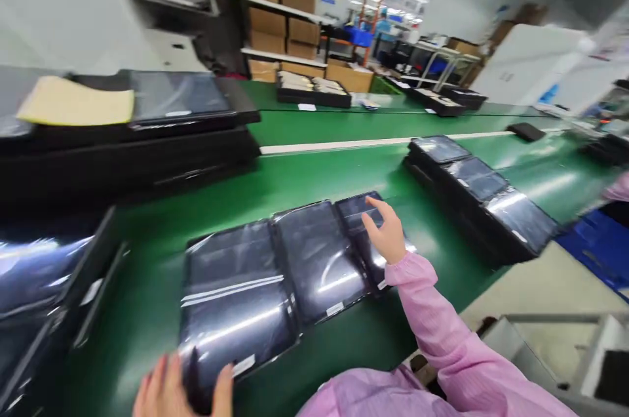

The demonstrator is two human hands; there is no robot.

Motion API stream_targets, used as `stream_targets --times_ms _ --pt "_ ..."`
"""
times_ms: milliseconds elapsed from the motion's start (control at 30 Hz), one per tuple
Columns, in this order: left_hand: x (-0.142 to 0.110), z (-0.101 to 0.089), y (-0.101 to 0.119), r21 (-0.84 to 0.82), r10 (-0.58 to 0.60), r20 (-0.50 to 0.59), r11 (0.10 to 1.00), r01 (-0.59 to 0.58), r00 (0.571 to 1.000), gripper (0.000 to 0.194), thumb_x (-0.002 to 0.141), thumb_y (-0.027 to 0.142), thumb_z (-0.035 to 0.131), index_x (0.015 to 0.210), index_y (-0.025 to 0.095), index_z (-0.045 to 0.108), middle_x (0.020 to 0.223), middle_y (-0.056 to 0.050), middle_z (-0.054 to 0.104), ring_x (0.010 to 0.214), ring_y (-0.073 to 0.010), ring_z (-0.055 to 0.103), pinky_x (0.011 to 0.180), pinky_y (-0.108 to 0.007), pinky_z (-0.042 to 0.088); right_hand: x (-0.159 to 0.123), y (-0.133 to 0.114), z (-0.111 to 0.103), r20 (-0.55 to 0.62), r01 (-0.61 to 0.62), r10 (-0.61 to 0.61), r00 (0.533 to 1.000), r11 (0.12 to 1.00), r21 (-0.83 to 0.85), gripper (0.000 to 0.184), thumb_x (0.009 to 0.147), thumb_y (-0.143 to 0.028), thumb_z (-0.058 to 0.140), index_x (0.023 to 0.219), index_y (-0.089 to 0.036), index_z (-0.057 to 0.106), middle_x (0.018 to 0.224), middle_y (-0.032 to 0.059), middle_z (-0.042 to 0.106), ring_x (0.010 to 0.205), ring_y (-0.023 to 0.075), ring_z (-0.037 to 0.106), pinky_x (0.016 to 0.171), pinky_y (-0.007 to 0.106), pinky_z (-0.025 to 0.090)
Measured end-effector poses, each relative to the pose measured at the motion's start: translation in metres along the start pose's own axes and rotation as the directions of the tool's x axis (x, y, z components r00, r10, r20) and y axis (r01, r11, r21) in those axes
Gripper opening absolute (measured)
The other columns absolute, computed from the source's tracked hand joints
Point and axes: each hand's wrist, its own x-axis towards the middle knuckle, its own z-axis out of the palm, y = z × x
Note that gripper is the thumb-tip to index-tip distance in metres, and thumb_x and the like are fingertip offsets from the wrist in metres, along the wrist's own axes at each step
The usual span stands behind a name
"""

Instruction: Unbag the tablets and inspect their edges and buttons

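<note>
Side by side on the green work surface lie three dark glossy panels in black surrounds, apparently film-covered: a left panel [230, 299], a middle panel [319, 259] and a right panel [356, 214]. Small white labels sit along their front edges. My right hand [388, 237], in a pink sleeve, is over the right panel with thumb and fingers apart, holding nothing. My left hand [171, 394] is at the near left corner of the left panel, its thumb and fingers spread. Part of that hand is cut off by the frame, and I cannot tell how firmly it touches.
To the right stands a stack of black trays [457, 220] topped with similar panels. More trays [122, 161] are piled at the left, one bearing a yellowish sheet [76, 101]. Further panels [39, 292] stand at near left. A blue crate [597, 243] sits at right.
</note>
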Motion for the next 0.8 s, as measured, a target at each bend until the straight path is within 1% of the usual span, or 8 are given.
stream_targets --times_ms 33,100,200,267,433,600,700,800 --pt "-0.006 -0.002 -0.008 0.123 0.154 -0.045 0.981 -0.148 0.987 0.059 0.074 0.045 0.08 0.13 0.049 0.064 0.157 -0.001 0.05 0.148 -0.0443 0.035 0.113 -0.063 0.036 -0.005 -0.011 0.014 0.071 0.049 -0.049 0.996 0.999 0.007 0.036 0.087 -0.034 0.06 0.12 -0.024 0.072 0.116 0.0107 0.074 0.113 0.0312 0.066 0.106 0.052 0.049" --pt "-0.01 -0.006 -0.014 0.374 0.507 0.06 0.788 -0.49 0.86 0.056 0.081 0.038 0.075 0.135 0.039 0.064 0.145 -0.009 0.062 0.134 -0.0419 0.054 0.114 -0.06 0.034 -0.019 -0.031 0.039 0.197 0.132 -0.133 0.971 0.991 0.019 0.03 0.087 -0.032 0.06 0.112 -0.023 0.076 0.109 0.0108 0.076 0.107 0.0308 0.068 0.101 0.052 0.053" --pt "0.0 -0.014 -0.006 0.451 0.67 0.255 0.555 -0.699 0.697 0.036 0.091 0.036 0.067 0.125 0.025 0.068 0.123 -0.013 0.074 0.109 -0.0296 0.068 0.103 -0.043 0.043 -0.044 -0.055 0.068 0.34 0.22 -0.214 0.916 0.975 0.019 0.029 0.087 -0.03 0.06 0.108 -0.018 0.077 0.108 0.0156 0.075 0.105 0.0332 0.069 0.098 0.055 0.055" --pt "0.01 -0.021 0.005 0.434 0.695 0.296 0.513 -0.74 0.655 0.027 0.096 0.041 0.063 0.113 0.023 0.072 0.116 -0.012 0.076 0.102 -0.0271 0.07 0.091 -0.038 0.047 -0.06 -0.066 0.079 0.402 0.266 -0.246 0.882 0.964 0.007 0.033 0.086 -0.028 0.06 0.113 -0.016 0.075 0.118 0.0194 0.073 0.11 0.0357 0.067 0.1 0.059 0.054" --pt "0.022 -0.03 0.013 0.363 0.687 0.332 0.539 -0.76 0.647 0.025 0.094 0.046 0.066 0.103 0.025 0.075 0.107 -0.009 0.079 0.096 -0.0259 0.071 0.082 -0.038 0.05 -0.08 -0.079 0.086 0.507 0.347 -0.282 0.814 0.937 -0.035 0.043 0.091 -0.022 0.05 0.13 -0.015 0.067 0.139 0.0235 0.062 0.132 0.0398 0.056 0.108 0.068 0.045" --pt "0.02 -0.038 0.007 0.287 0.615 0.406 0.616 -0.733 0.676 0.023 0.091 0.039 0.071 0.107 0.025 0.076 0.116 -0.011 0.078 0.106 -0.0282 0.07 0.088 -0.041 0.054 -0.085 -0.082 0.077 0.597 0.391 -0.29 0.748 0.919 -0.044 0.044 0.097 -0.021 0.041 0.133 -0.016 0.065 0.146 0.0206 0.058 0.139 0.0375 0.051 0.111 0.065 0.044" --pt "0.022 -0.045 0.005 0.236 0.545 0.484 0.672 -0.702 0.684 0.026 0.091 0.037 0.07 0.114 0.026 0.075 0.121 -0.011 0.076 0.111 -0.0287 0.07 0.093 -0.044 0.056 -0.08 -0.087 0.073 0.629 0.411 -0.284 0.723 0.909 -0.062 0.044 0.096 -0.019 0.04 0.132 -0.014 0.065 0.142 0.0219 0.06 0.135 0.0378 0.054 0.109 0.063 0.046" --pt "0.023 -0.047 0.001 0.191 0.513 0.486 0.727 -0.659 0.707 0.025 0.09 0.038 0.071 0.114 0.03 0.075 0.12 -0.009 0.076 0.111 -0.0284 0.07 0.096 -0.047 0.057 -0.061 -0.095 0.081 0.651 0.425 -0.262 0.712 0.9 -0.102 0.044 0.097 -0.023 0.044 0.134 -0.009 0.064 0.127 0.0243 0.066 0.116 0.0379 0.063 0.102 0.059 0.051"
